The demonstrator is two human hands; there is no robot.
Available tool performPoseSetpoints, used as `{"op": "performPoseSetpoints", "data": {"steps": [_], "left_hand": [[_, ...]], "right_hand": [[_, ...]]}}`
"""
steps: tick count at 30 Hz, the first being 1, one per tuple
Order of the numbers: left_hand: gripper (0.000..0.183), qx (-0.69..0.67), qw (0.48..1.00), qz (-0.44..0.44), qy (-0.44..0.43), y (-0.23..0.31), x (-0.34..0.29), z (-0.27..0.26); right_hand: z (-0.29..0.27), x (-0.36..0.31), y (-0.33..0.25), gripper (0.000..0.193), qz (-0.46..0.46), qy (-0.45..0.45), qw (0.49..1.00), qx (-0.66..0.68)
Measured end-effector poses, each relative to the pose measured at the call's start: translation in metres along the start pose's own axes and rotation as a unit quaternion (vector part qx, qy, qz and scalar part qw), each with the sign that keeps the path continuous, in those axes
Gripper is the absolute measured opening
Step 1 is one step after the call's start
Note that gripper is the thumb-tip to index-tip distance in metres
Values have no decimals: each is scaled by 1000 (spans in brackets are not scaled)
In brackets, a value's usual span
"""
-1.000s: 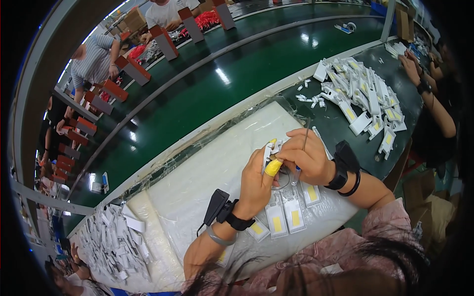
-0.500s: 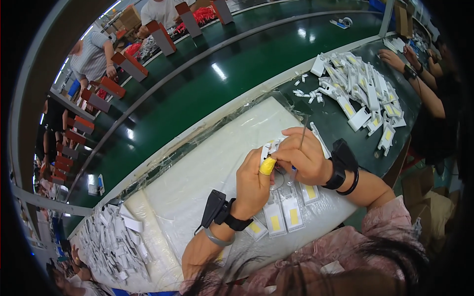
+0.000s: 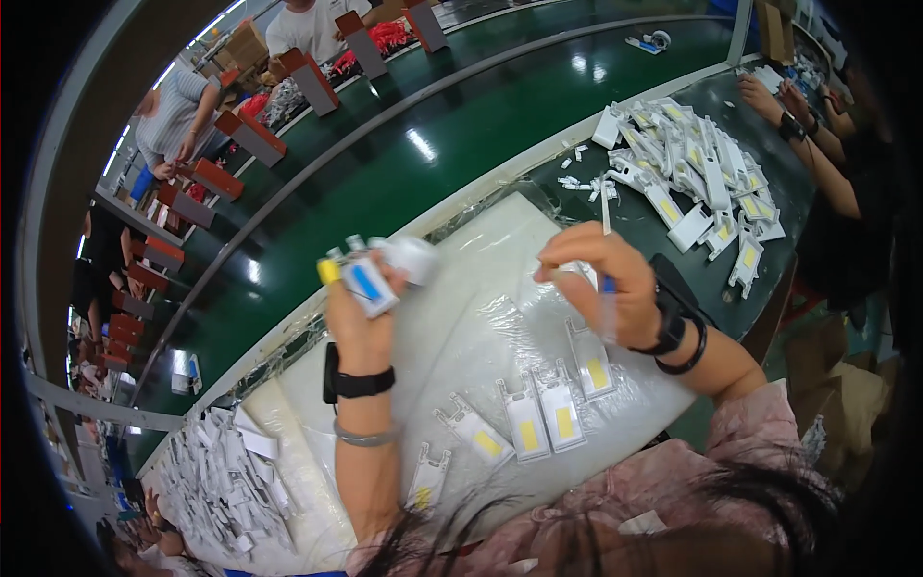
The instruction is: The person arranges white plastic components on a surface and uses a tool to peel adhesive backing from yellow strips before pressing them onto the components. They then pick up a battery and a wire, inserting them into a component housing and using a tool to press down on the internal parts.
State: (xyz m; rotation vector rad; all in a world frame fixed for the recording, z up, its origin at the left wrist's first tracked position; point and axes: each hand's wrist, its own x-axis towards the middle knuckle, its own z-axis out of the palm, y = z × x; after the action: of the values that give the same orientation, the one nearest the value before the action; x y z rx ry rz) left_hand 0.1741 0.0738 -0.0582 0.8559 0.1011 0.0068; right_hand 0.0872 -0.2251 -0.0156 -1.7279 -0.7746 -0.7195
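Note:
My left hand (image 3: 358,322) is raised over the far left of the padded mat, closed around a white plastic housing (image 3: 373,290) with a blue strip on it. A yellow wrap (image 3: 330,270) covers the thumb tip. Beside that housing is a white rounded piece (image 3: 411,258), blurred by motion; whether the hand holds it too is unclear. My right hand (image 3: 606,279) hovers above the mat's right part, fingers curled round a slender tool (image 3: 606,207) whose thin shaft points up and whose blue part shows at the palm. Below lie several white panels with yellow rectangles, including one panel (image 3: 561,409).
A heap of white panels (image 3: 707,168) covers the dark table at right, with small white pieces (image 3: 582,183) beside it. More white parts (image 3: 221,476) pile up at left. Beyond runs a green conveyor (image 3: 385,183) with red-and-grey holders (image 3: 252,137). Co-workers sit around.
My hands have parted. The left swung far left and up with the white housing, uncovering the panels on the mat; the right stayed near its place with the tool.

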Motion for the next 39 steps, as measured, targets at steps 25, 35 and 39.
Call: {"op": "performPoseSetpoints", "data": {"steps": [25,35,39], "left_hand": [[33,473,839,-102,-248,-14,-80,61],[92,802,498,83,-320,-17,-196,56],[91,797,495,111,-328,-28,-207,33]], "right_hand": [[-96,-22,-152,14,144,-59,740,654],[-91,-51,-39,44,42,-187,949,-248],[-90,-84,-4,46,21,-301,903,-307]]}}
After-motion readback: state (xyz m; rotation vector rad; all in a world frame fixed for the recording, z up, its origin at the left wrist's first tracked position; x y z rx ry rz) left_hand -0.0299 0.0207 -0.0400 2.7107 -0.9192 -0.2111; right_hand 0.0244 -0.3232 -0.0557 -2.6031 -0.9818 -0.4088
